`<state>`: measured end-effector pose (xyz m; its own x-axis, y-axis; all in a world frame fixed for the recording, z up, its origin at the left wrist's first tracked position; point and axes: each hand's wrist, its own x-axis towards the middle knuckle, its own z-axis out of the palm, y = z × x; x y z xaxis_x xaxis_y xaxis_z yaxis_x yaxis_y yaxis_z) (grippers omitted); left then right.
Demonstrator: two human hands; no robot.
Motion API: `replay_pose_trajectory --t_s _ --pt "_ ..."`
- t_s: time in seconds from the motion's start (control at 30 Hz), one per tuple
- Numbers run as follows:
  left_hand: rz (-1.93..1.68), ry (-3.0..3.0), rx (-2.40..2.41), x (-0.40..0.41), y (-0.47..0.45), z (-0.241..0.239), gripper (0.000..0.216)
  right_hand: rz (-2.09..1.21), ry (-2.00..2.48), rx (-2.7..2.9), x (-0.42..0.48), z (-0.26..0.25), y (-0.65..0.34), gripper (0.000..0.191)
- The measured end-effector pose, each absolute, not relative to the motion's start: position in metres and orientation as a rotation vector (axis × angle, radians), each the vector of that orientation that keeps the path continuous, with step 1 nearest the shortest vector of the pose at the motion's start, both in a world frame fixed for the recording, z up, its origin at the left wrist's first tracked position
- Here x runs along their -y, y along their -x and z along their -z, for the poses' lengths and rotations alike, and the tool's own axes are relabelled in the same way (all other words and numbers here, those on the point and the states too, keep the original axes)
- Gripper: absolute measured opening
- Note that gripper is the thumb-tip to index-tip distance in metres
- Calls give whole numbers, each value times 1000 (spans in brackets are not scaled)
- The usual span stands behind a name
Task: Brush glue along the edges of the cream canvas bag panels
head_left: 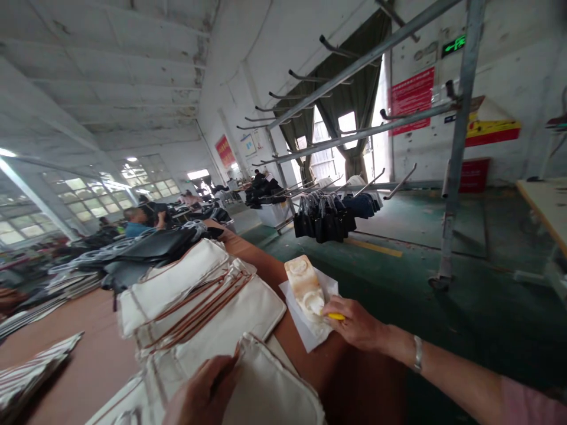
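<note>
Left hand (204, 389) at bottom, fingers bent, touching edge of cream piece (277, 386); cannot tell if pinched. Right hand (354, 323) closed around yellow tool (335, 316), its tip at white paste (313, 303) on tan container (297, 270). Container sits on white sheet (306, 341), brown tabletop (266, 258), right of overlapping cream pieces with brown edging (261, 301).

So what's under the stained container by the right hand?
A white sheet sticks out around the container, with the brown tabletop beyond it. Whatever lies directly beneath the container is covered and can't be seen.
</note>
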<state>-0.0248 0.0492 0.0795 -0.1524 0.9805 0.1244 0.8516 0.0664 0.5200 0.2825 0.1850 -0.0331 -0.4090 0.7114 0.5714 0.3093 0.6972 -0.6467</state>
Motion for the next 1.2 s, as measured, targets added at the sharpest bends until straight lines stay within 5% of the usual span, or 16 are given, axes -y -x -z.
replay_pose_trajectory --t_s 0.37,0.6,1.2 --pt "-1014 -1426 -1970 -23 -1 -53 55 -663 956 1612 -164 15 -283 39" --pt "-1079 -1313 -1840 -17 -21 -39 53 -1084 749 1377 -96 -53 -269 34" --pt "-1127 -1611 -1811 -1 -43 -22 50 -899 709 1608 -68 -62 -259 28"
